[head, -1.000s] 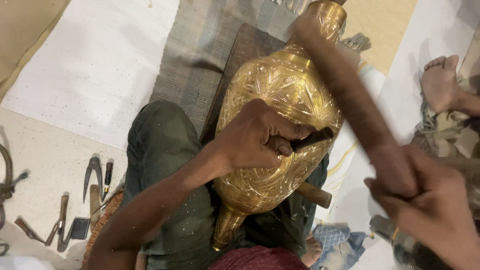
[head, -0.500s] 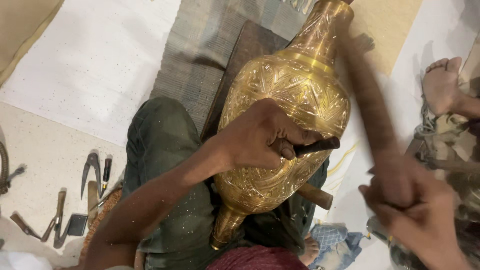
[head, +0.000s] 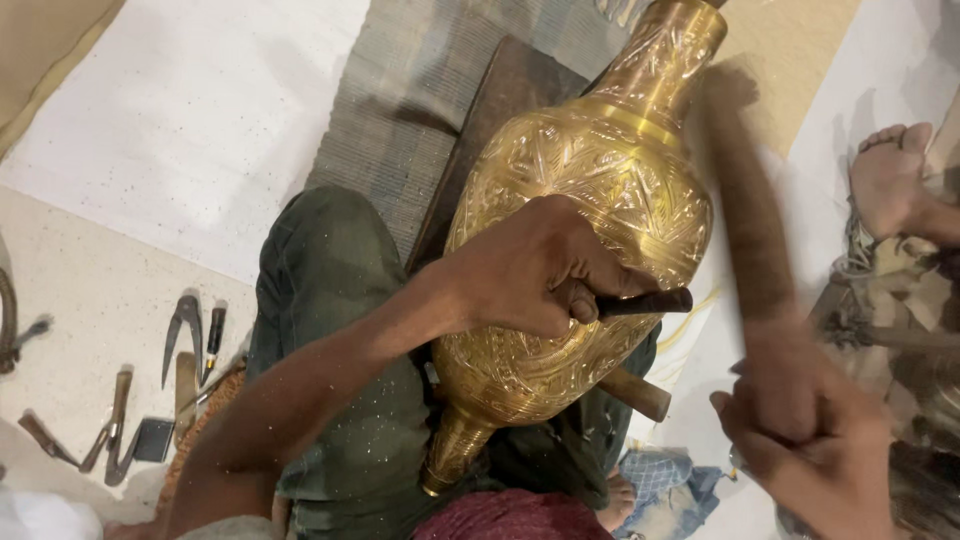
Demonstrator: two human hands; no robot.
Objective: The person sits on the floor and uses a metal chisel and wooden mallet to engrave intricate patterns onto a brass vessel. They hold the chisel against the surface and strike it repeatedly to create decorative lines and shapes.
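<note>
1. Brass vase (head: 590,200), large and engraved all over, lies tilted across the person's lap in green trousers (head: 330,300), its neck pointing up and away over a dark wooden board (head: 500,110), its foot low near the waist; a short wooden peg (head: 635,392) pokes out beneath its belly
2. Woven grey mat (head: 400,120) lies under the board, on a pale floor
3. Right hand (head: 810,440) has its fingers wrapped fully closed round the lower end of a long wooden mallet stick (head: 745,220), which is raised and blurred just right of the vase; to strike well, I judge the blow should land square on the butt of the chisel, short and even, so the edge does not skid across the finished pattern
4. Left hand (head: 530,265) rests on the vase's belly, fingers curled tight about a dark chisel (head: 645,302) whose butt sticks out to the right; the tip is hidden under the hand, so its exact spot on the metal cannot be told. A steady heel of the hand on the brass looks the best guard against slipping
5. Another person's bare foot (head: 890,170) shows at the right edge
6. Small hand tools (head: 185,335) lie scattered on the floor at the left, well apart from the work
</note>
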